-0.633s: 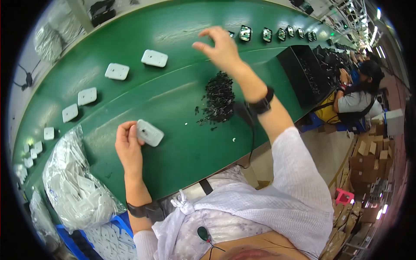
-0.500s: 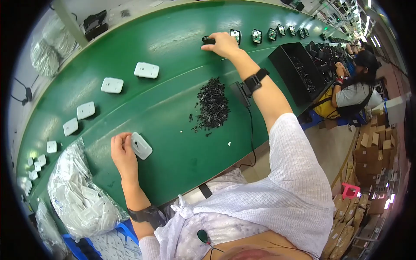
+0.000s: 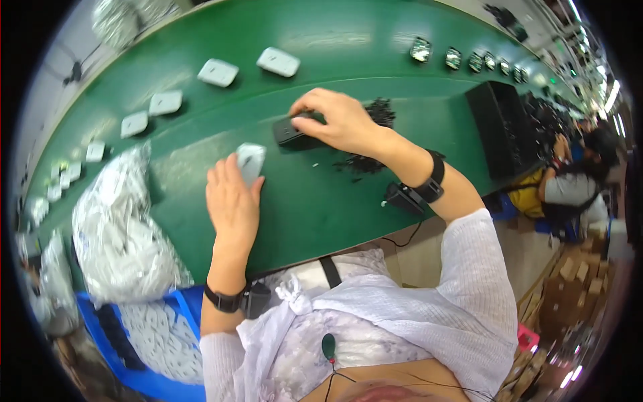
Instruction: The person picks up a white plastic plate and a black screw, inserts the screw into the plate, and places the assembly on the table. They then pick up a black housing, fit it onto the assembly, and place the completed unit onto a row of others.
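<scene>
My left hand [image 3: 233, 197] grips a pale plastic cover [image 3: 251, 159] by its lower part, thumb on one side and fingers on the other, tilted above the green table [image 3: 308, 218]. To the right, my right hand [image 3: 341, 122] pinches a rounded black housing [image 3: 289, 134] from above, close to the cover but apart from it. My palm hides part of the housing. Under and behind my right forearm lies a heap of small black parts [image 3: 380, 112], partly covered by the arm.
White cases [image 3: 278, 61] line the far left. Black cases with circuit boards [image 3: 420, 50] stand far right, beyond a black box [image 3: 494, 127]. A clear bag of white parts [image 3: 124, 234] and a blue bin [image 3: 191, 311] are at left. A co-worker [image 3: 569, 181] sits at right.
My right hand has brought the black housing from the table's far side toward my left hand. My left hand has lifted the pale cover and moved right. The view has shifted too.
</scene>
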The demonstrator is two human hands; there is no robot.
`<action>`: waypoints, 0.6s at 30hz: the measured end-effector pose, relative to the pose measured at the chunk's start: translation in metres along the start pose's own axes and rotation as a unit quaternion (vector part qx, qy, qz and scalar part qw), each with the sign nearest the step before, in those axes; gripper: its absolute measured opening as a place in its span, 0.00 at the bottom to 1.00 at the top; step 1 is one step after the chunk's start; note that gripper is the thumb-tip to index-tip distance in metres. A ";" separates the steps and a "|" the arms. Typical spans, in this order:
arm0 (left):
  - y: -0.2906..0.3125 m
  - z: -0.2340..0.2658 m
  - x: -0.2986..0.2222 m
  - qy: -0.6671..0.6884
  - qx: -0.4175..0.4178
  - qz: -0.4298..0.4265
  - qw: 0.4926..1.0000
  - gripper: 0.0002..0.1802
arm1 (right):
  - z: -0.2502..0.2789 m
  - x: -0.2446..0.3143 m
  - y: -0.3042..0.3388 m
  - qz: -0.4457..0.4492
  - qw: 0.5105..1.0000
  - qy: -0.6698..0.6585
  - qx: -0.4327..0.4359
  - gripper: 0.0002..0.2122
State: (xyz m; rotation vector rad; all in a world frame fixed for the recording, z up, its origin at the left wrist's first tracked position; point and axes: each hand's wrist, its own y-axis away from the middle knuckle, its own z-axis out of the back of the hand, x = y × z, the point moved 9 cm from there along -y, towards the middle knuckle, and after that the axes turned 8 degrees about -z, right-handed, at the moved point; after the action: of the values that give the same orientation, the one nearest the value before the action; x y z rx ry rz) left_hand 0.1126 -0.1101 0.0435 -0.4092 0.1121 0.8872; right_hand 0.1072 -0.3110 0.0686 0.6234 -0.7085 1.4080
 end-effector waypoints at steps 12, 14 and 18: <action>0.017 0.016 0.000 0.144 -0.066 -0.122 0.980 0.30 | -0.035 0.045 0.025 0.199 0.959 0.202 0.012 0.19; 0.018 0.016 0.000 0.151 -0.068 -0.133 0.977 0.30 | -0.036 0.045 0.021 0.177 0.959 0.220 0.030 0.19; 0.024 0.015 0.025 0.296 -0.102 -0.081 0.946 0.29 | -0.041 0.071 0.029 0.182 0.966 0.183 -0.003 0.18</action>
State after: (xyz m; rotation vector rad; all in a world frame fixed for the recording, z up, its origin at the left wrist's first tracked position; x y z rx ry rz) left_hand 0.1088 -0.0727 0.0433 -0.8617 0.5345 0.5916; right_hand 0.0835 -0.2317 0.0952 0.2183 -0.5453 1.8011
